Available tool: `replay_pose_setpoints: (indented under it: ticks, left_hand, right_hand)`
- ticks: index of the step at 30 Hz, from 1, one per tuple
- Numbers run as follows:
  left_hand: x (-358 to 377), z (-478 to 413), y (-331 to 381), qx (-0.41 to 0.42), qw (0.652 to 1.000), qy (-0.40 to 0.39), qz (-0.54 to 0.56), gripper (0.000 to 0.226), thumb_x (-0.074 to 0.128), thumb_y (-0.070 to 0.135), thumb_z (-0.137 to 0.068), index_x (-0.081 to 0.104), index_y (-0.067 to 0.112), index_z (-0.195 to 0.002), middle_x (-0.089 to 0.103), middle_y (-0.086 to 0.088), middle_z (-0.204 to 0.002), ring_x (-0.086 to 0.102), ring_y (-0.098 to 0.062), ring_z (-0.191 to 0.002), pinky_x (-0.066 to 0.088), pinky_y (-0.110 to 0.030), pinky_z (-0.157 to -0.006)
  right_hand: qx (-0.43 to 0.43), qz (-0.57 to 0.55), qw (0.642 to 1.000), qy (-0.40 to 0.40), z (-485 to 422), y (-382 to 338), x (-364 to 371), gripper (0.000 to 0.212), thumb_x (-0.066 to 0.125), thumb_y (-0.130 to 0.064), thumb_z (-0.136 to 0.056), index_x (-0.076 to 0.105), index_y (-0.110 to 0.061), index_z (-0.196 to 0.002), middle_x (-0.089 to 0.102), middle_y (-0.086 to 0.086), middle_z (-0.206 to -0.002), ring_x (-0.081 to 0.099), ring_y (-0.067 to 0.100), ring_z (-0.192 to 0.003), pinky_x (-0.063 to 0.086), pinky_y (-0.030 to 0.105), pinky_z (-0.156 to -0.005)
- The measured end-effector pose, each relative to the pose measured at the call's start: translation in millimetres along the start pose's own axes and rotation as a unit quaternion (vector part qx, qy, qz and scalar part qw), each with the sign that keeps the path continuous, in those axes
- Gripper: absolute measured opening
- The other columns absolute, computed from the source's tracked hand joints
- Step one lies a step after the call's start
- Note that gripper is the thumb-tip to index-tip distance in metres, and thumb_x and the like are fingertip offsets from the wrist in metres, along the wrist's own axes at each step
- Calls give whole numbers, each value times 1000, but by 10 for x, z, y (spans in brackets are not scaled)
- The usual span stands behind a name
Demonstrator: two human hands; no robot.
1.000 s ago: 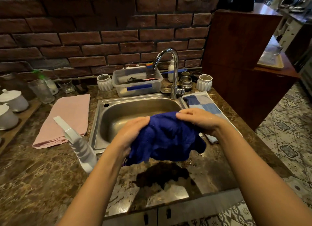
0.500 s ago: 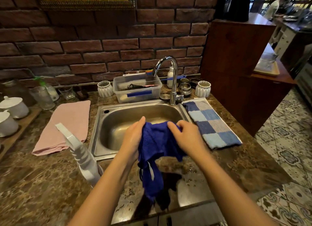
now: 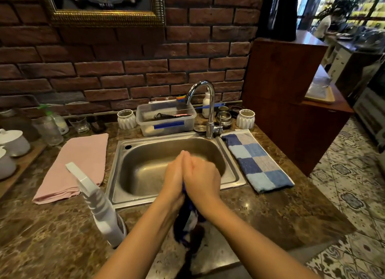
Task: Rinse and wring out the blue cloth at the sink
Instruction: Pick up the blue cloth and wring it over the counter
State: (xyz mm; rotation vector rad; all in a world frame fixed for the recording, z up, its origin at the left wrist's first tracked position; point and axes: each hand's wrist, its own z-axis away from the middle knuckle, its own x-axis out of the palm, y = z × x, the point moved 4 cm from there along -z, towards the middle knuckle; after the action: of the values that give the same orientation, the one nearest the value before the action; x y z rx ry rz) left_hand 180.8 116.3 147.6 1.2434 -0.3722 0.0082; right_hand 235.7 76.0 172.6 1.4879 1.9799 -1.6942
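Observation:
My left hand (image 3: 174,177) and my right hand (image 3: 201,177) are pressed together over the front rim of the steel sink (image 3: 116,180). Between the palms they squeeze the blue cloth (image 3: 188,220). Most of the cloth is hidden by my hands. Only a dark, bunched tail hangs out below my wrists, above the counter's front edge. The chrome tap (image 3: 209,103) stands behind the basin, and no water is seen running from it.
A white spray bottle (image 3: 98,203) stands close to my left forearm. A pink towel (image 3: 77,166) lies left of the sink, a blue checked towel (image 3: 256,160) right of it. A clear plastic tub (image 3: 166,119), jars and cups line the brick wall.
My hands have come together and moved forward over the basin. The cloth, spread between them a second ago, is now bunched between the palms with only its tail hanging down.

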Motion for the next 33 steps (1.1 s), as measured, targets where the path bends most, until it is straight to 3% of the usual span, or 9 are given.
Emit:
replay_pose_setpoints:
  ticks: [5, 8, 10, 14, 17, 20, 26, 30, 33]
  left_hand:
    - [150, 153, -76, -77, 993, -38, 85, 28, 46, 28, -96, 66, 11, -83, 69, -4, -66, 65, -14, -62, 53, -27, -57]
    - [32, 40, 30, -46, 995, -24, 80, 31, 47, 28, -96, 63, 12, -74, 66, 1, -52, 63, -9, -52, 49, -24, -54]
    - [-23, 0, 45, -34, 998, 3, 61, 35, 49, 27, -94, 56, 14, -63, 57, 5, -41, 56, -9, -46, 43, -25, -53]
    - [79, 95, -87, -92, 990, -26, 106, 27, 49, 26, -94, 64, 11, -77, 63, -6, -68, 60, -15, -64, 50, -29, -61]
    - [93, 153, -99, -118, 984, -81, 106, 28, 48, 29, -95, 66, 7, -97, 70, -9, -81, 66, -19, -73, 55, -29, -61]
    - [72, 171, 5, -125, 975, -161, 91, 29, 50, 33, -92, 66, 8, -96, 72, -7, -74, 69, -18, -67, 55, -29, -60]
    - [-90, 83, 125, -138, 957, -220, 126, 42, 57, 35, -78, 68, 2, -102, 70, -15, -92, 65, -26, -86, 47, -39, -90]
    - [-248, -51, 201, -76, 983, -164, 44, 11, 56, 17, -78, 60, 10, -69, 59, -6, -65, 52, -18, -67, 42, -31, -68]
    - [-338, -137, 249, 31, 981, -153, -115, 16, 59, 18, -67, 50, 22, -54, 44, 4, -56, 40, -11, -58, 29, -29, -57]
  right_hand:
    - [80, -95, 992, -2, -375, 176, -120, 52, 30, -32, -100, 42, -19, -51, 44, -3, -53, 42, 10, -52, 28, 27, -49]
    - [34, -55, 998, -19, -147, 108, -31, 52, 29, -35, -99, 54, -15, -59, 51, 1, -58, 53, 23, -61, 39, 36, -57]
    - [4, 14, 999, -32, 26, 8, 19, 52, 28, -35, -99, 64, -8, -74, 59, 6, -67, 52, 24, -65, 33, 34, -61]
    - [59, -17, 998, 5, -245, 127, -15, 50, 28, -35, -98, 55, -14, -61, 63, 13, -71, 58, 29, -71, 40, 35, -63]
    - [162, -82, 981, -64, -479, 370, 58, 46, 32, -34, -97, 46, -15, -57, 50, 4, -64, 48, 21, -67, 32, 30, -58]
    - [190, -196, 955, -116, -469, 477, 48, 39, 44, -32, -94, 48, -13, -61, 47, 3, -63, 44, 17, -62, 32, 28, -56]
    - [178, -280, 876, -350, -318, 565, 14, 35, 41, -55, -91, 66, -33, -100, 66, 4, -112, 62, 21, -106, 47, 39, -93]
    - [108, -263, 890, -357, -308, 536, -282, 17, 55, -33, -89, 69, -25, -92, 67, -6, -95, 62, 10, -93, 46, 24, -79]
    - [84, -274, 909, -302, -352, 531, -403, 4, 66, -23, -82, 70, -22, -81, 67, -8, -85, 60, 10, -89, 43, 22, -77]
